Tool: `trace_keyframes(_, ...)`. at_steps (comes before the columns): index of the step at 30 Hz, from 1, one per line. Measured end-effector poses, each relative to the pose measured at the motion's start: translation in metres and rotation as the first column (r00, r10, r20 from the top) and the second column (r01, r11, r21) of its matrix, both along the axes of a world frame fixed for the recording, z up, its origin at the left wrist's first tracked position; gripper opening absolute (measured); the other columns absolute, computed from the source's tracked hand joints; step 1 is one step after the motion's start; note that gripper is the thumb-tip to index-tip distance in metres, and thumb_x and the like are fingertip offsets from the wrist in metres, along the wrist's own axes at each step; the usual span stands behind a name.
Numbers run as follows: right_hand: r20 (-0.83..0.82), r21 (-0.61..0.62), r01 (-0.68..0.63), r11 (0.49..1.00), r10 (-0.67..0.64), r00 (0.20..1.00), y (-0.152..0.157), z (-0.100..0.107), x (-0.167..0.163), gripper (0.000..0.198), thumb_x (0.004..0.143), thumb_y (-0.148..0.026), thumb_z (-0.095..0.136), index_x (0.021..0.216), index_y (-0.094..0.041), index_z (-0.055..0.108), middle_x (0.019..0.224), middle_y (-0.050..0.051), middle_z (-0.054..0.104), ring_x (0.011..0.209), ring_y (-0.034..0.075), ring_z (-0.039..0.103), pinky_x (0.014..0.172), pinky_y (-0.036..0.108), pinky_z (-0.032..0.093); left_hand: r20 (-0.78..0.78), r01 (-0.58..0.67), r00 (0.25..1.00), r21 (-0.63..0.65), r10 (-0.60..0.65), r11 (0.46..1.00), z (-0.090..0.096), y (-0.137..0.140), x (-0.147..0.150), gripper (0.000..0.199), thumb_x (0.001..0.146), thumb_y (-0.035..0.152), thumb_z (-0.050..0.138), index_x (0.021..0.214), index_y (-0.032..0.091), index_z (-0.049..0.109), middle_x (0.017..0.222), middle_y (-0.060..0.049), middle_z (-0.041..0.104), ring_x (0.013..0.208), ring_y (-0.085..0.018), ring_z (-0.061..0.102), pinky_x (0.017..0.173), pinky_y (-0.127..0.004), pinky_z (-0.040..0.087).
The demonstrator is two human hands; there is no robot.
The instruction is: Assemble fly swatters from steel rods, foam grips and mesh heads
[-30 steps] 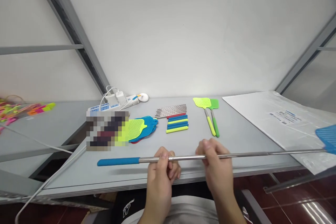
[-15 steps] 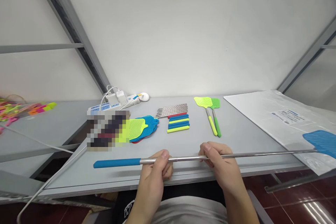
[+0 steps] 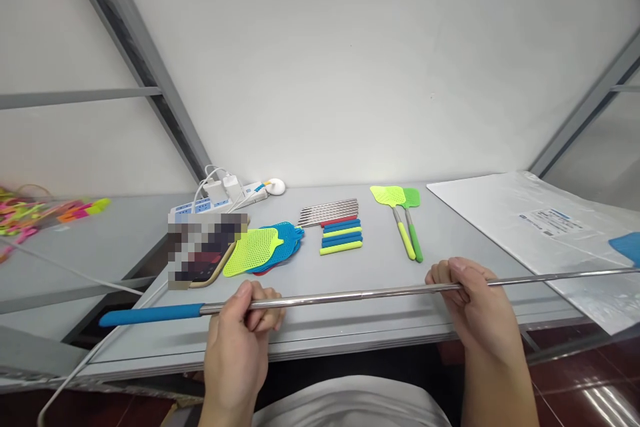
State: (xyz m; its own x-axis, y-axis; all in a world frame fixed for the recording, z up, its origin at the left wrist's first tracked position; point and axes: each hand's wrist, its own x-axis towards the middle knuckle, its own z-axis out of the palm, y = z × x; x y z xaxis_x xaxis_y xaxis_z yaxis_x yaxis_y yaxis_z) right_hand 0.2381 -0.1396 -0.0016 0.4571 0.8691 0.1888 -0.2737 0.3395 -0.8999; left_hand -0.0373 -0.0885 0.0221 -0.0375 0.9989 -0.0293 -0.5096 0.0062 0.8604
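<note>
A long telescopic fly swatter [image 3: 345, 296] stretches across the view above the table's front edge. Its blue handle points left, and its blue paddle is partly cut off at the right edge. My left hand [image 3: 243, 330] is closed around the metal rod just beside the handle. Farther along the rod, my right hand [image 3: 477, 303] grips it too, with the thumb on top. Behind the rod lie colored handle grips [image 3: 341, 235] in a row and several steel rods [image 3: 329, 212]. Two assembled swatters [image 3: 400, 220], yellow-green and green, rest right of them.
Loose swatter heads [image 3: 265, 248] are piled on the left beside a phone [image 3: 213, 253], partly blurred. A power strip [image 3: 220, 200] with plugs and cables stands behind. At right, a white plastic bag [image 3: 530, 233] covers the table [image 3: 370, 337]. Bright pieces [image 3: 40, 213] lie far left.
My hands have spread apart along the rod, left hand to the left and right hand to the right. The swatter looks longer; its paddle has moved farther off the right edge.
</note>
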Motion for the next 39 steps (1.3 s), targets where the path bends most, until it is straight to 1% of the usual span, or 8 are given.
trace_keyframes(5,-0.151,0.001,0.091,0.996,-0.09,0.984,0.008,-0.005,-0.015,0.045,0.085,-0.038,0.065,0.052,-0.021,0.039,0.053,-0.006,0.029,0.051,0.011,0.033,0.054,0.028,0.036,0.126,0.054,0.991,-0.056,-0.046,0.997,-0.009,-0.002,0.016,0.046,0.091,0.045,0.05,0.054,0.019,0.038,0.049,0.006,0.026,0.043,-0.009,0.021,0.046,-0.023,0.033)
trace_keyframes(8,-0.225,0.01,0.073,0.997,-0.069,0.972,0.011,-0.008,-0.035,0.041,0.088,-0.04,0.063,0.058,-0.021,0.042,0.056,-0.006,0.033,0.053,0.011,0.034,0.054,0.027,0.038,0.198,0.034,0.98,-0.072,-0.019,0.997,-0.007,-0.001,0.017,0.041,0.089,0.044,0.052,0.058,0.019,0.04,0.05,0.007,0.029,0.041,-0.008,0.022,0.044,-0.023,0.033)
trace_keyframes(11,-0.27,0.032,0.047,0.998,-0.037,0.962,0.011,-0.009,-0.051,0.038,0.091,-0.043,0.059,0.064,-0.021,0.043,0.06,-0.006,0.038,0.053,0.01,0.034,0.054,0.026,0.04,0.218,0.016,0.976,-0.081,0.002,0.997,-0.005,0.001,0.015,0.035,0.086,0.037,0.054,0.06,0.019,0.041,0.051,0.007,0.029,0.04,-0.007,0.022,0.043,-0.023,0.033)
trace_keyframes(16,-0.299,0.058,0.121,0.991,-0.098,0.949,0.012,-0.008,-0.056,0.033,0.091,-0.046,0.059,0.073,-0.022,0.046,0.065,-0.006,0.042,0.051,0.008,0.034,0.053,0.025,0.041,0.196,0.021,0.981,-0.065,-0.008,0.998,-0.006,0.002,0.014,0.029,0.086,0.033,0.052,0.062,0.019,0.044,0.054,0.005,0.033,0.041,-0.008,0.029,0.045,-0.023,0.037)
trace_keyframes(21,-0.348,0.074,0.059,0.996,-0.029,0.937,0.016,-0.008,-0.051,0.028,0.089,-0.044,0.063,0.079,-0.022,0.049,0.068,-0.006,0.044,0.052,0.007,0.038,0.053,0.024,0.042,0.18,-0.016,0.983,-0.043,0.023,0.999,-0.005,0.001,0.019,0.024,0.088,0.033,0.051,0.068,0.02,0.049,0.057,0.005,0.037,0.042,-0.009,0.033,0.046,-0.024,0.037)
trace_keyframes(28,-0.37,0.077,0.041,0.996,-0.01,0.929,0.018,-0.01,-0.049,0.021,0.09,-0.041,0.063,0.086,-0.023,0.053,0.074,-0.005,0.047,0.057,0.008,0.049,0.056,0.025,0.043,0.171,-0.034,0.984,-0.048,0.042,0.998,-0.003,0.002,0.021,0.019,0.088,0.035,0.053,0.075,0.022,0.053,0.059,0.004,0.04,0.043,-0.01,0.033,0.045,-0.025,0.036)
trace_keyframes(35,-0.309,0.054,0.005,0.999,0.012,0.951,0.016,-0.013,-0.049,0.02,0.091,-0.041,0.061,0.085,-0.022,0.057,0.074,-0.004,0.049,0.056,0.008,0.05,0.057,0.025,0.041,-0.005,0.064,0.998,-0.018,-0.064,0.998,-0.014,0.004,0.019,0.019,0.088,0.038,0.056,0.08,0.022,0.061,0.053,0.004,0.043,0.046,-0.011,0.037,0.05,-0.026,0.039)
trace_keyframes(39,-0.302,0.046,-0.009,0.999,0.023,0.953,0.015,-0.013,-0.049,0.026,0.092,-0.044,0.059,0.08,-0.021,0.057,0.069,-0.004,0.047,0.053,0.008,0.047,0.056,0.026,0.04,-0.023,0.135,0.99,-0.042,-0.136,0.99,-0.012,0.003,0.017,0.021,0.087,0.039,0.057,0.08,0.02,0.063,0.054,0.003,0.046,0.048,-0.011,0.038,0.053,-0.026,0.04)
